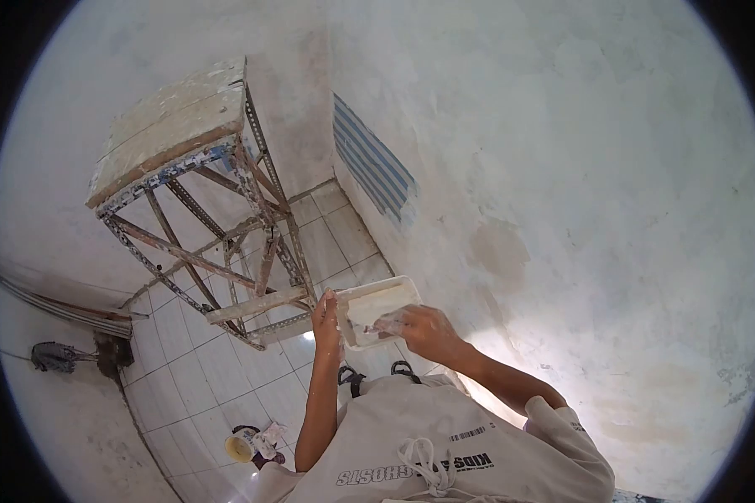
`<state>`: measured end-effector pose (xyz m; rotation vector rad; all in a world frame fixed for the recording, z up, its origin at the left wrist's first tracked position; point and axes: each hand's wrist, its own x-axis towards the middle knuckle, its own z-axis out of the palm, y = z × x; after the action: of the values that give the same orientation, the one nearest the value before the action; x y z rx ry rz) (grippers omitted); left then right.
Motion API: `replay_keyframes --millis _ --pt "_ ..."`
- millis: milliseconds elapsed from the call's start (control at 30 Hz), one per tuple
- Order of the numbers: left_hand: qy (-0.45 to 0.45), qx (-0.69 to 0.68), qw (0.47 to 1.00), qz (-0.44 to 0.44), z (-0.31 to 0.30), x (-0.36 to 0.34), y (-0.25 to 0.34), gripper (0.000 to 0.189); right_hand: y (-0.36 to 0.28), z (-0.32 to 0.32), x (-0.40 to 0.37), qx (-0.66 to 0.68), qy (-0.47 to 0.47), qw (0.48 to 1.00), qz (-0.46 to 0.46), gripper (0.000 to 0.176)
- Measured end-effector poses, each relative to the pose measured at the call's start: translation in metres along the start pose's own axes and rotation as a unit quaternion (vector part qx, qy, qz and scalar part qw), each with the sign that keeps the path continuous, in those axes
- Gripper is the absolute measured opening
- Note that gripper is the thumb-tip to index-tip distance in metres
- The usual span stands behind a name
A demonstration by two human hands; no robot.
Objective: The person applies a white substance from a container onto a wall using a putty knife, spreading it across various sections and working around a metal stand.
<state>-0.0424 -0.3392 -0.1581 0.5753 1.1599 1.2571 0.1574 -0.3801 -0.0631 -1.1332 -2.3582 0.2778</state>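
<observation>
A white rectangular plastic tray (379,286), smeared with pale paste inside, is held in front of my body. My left hand (327,325) grips its left side, thumb up along the edge. Over the tray's right part, my right hand (424,332) is closed, its fingertips down inside near the paste. Whatever sits between those fingers is too small and blurred to name. Whitish smears show on the right fingers.
A paint-spattered metal-frame stand with a wooden top (172,126) rises ahead on the left. Blue-striped material (373,159) hangs on the patchy wall (579,210). A yellowish tub (240,448) and crumpled material (270,438) lie on the tiled floor (197,377). Bundled pipes (67,312) lie far left.
</observation>
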Motion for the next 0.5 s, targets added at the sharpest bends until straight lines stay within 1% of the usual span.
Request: replay_keyframes --millis 33,100,167,200,267,300,367,400,467,500 --pt "0.01 -0.001 1.0 -0.006 0.0 -0.002 0.002 0.052 -0.004 -0.002 0.001 0.002 -0.014 1.0 0.001 0.042" --pt "0.019 -0.006 1.0 -0.009 0.003 -0.007 0.011 0.052 0.001 -0.001 0.004 0.004 -0.007 1.0 -0.017 0.039" --pt "0.025 0.0 0.998 -0.049 0.008 -0.016 0.024 0.041 0.006 -0.002 0.008 0.066 -0.013 0.997 0.047 0.036" --pt "0.025 -0.002 0.999 -0.047 0.008 -0.016 0.025 0.041 0.007 -0.004 0.013 0.065 -0.013 0.997 0.044 0.036" --pt "0.009 -0.003 1.0 -0.024 0.007 -0.018 0.024 0.04 0.005 -0.009 0.018 0.041 0.059 0.997 0.025 0.036" --pt "0.009 -0.004 1.0 -0.024 0.006 -0.017 0.023 0.04 0.003 -0.008 0.017 0.041 0.058 0.997 0.024 0.036" --pt "0.022 -0.03 0.999 -0.014 0.005 -0.014 0.02 0.041 -0.004 -0.005 0.014 -0.007 0.013 1.0 -0.008 0.035" --pt "0.021 -0.031 0.999 -0.014 0.001 -0.011 0.018 0.041 -0.009 -0.005 0.014 -0.008 0.013 1.0 -0.009 0.035" --pt "-0.001 -0.023 1.0 0.001 -0.01 -0.007 0.012 0.045 -0.018 -0.005 0.013 0.034 -0.012 0.999 0.006 0.034" --pt "-0.001 -0.024 1.0 -0.002 -0.009 -0.011 0.015 0.045 -0.019 -0.006 0.013 0.034 -0.014 0.999 0.008 0.034"
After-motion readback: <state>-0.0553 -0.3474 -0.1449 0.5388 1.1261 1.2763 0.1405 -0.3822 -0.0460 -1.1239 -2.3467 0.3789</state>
